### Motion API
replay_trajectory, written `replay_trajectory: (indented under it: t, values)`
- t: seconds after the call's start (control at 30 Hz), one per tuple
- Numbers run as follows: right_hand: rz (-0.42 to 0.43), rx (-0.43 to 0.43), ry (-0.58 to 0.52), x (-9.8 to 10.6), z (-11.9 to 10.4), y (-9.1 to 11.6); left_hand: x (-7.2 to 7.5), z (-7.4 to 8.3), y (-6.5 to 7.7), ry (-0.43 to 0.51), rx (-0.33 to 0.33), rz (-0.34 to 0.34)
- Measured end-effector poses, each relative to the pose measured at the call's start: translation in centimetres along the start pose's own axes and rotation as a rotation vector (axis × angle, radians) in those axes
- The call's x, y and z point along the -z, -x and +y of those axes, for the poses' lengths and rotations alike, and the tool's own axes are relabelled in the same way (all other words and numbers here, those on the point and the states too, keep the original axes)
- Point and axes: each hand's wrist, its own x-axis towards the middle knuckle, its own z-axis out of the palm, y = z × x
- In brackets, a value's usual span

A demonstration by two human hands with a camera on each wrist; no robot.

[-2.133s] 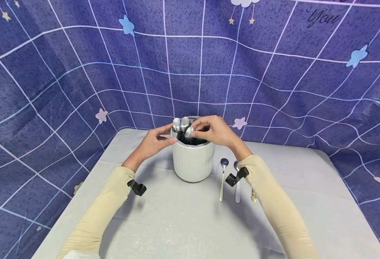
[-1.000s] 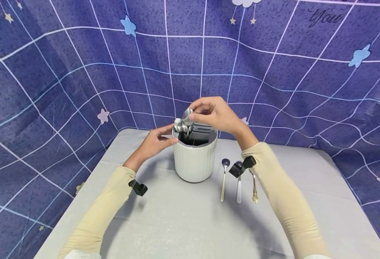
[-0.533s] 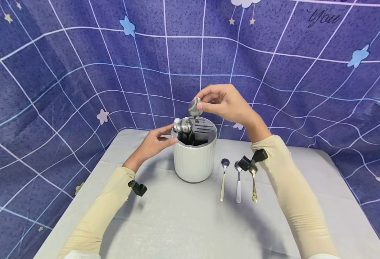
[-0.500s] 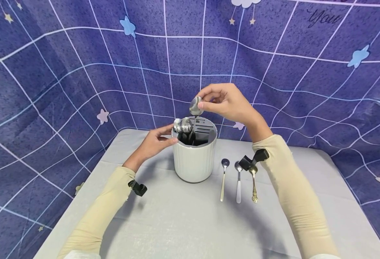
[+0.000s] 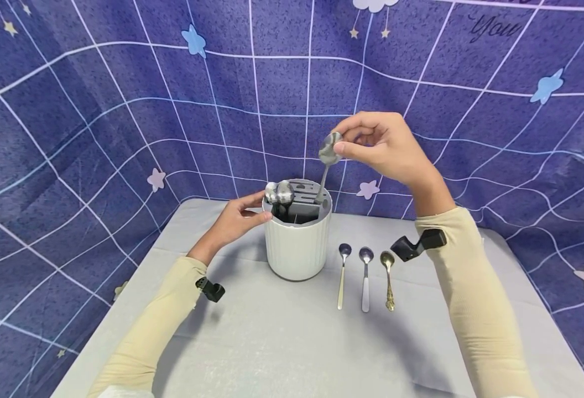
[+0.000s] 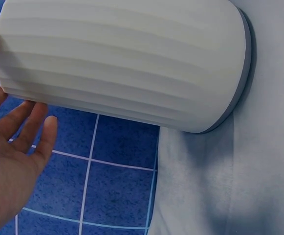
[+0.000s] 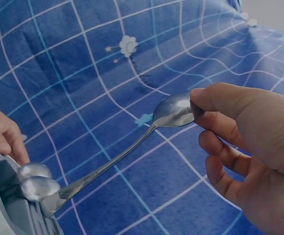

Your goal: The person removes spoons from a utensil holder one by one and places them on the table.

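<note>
My right hand pinches a steel spoon by its bowl between thumb and fingers, above and right of the holder. The spoon's handle slants down, its end overlapping the holder's rim in the head view. My left hand rests against the left side of the white ribbed utensil holder, thumb at the rim. In the left wrist view its relaxed fingers touch the holder's wall. Two more steel spoons stand bowl up in the holder's left part; their handles are hidden inside.
On the grey cloth-covered table, right of the holder, lie a spoon with a cream handle, a spoon with a white handle and a gold spoon. A blue gridded curtain hangs behind. Dark slots show in the holder's top.
My right hand has drawn the spoon up from among the others in the holder and carried it to the right. The left hand has stayed at the rim.
</note>
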Motion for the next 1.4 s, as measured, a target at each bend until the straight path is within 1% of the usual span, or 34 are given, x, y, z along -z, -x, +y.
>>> replay_trajectory:
  t: [0.07,0.17,0.3,0.37,0.53,0.6,0.83,1.0,1.1,1.3,1.4]
  values:
    - [0.027,-0.01,0.019,0.6,-0.2,0.5,0.0,-0.1,0.0,-0.003,-0.006,0.002]
    - [0.04,-0.014,0.056,1.4,-0.2,1.2,0.1,-0.1,0.0,-0.009,-0.017,0.007]
    - [0.008,-0.025,0.043,2.3,0.4,2.3,0.2,-0.2,0.0,-0.006,-0.021,0.016]
    - [-0.002,-0.049,0.039,2.7,0.8,3.0,0.2,-0.3,0.0,-0.005,-0.019,0.016]
    - [-0.015,-0.112,0.081,3.8,2.1,4.8,0.2,-0.4,-0.1,0.001,-0.018,0.013]
    - [-0.023,-0.131,0.077,4.3,2.7,5.4,0.1,-0.4,-0.1,0.0,-0.02,0.012]
    - [-0.011,-0.227,0.119,5.7,4.8,7.6,0.0,-0.4,-0.1,0.001,-0.026,0.01]
    - [-0.006,-0.271,0.098,6.8,6.6,9.4,-0.1,-0.4,-0.2,0.005,-0.02,0.005]
    - [0.007,-0.299,0.104,7.4,7.4,10.4,-0.2,-0.5,-0.3,0.009,-0.018,0.006]
    - [0.064,-0.37,0.133,8.4,8.6,12.2,-0.2,-0.5,-0.2,0.009,-0.026,0.011]
    - [0.075,-0.387,0.129,8.9,9.2,13.2,-0.2,-0.5,-0.2,0.001,-0.032,0.012]
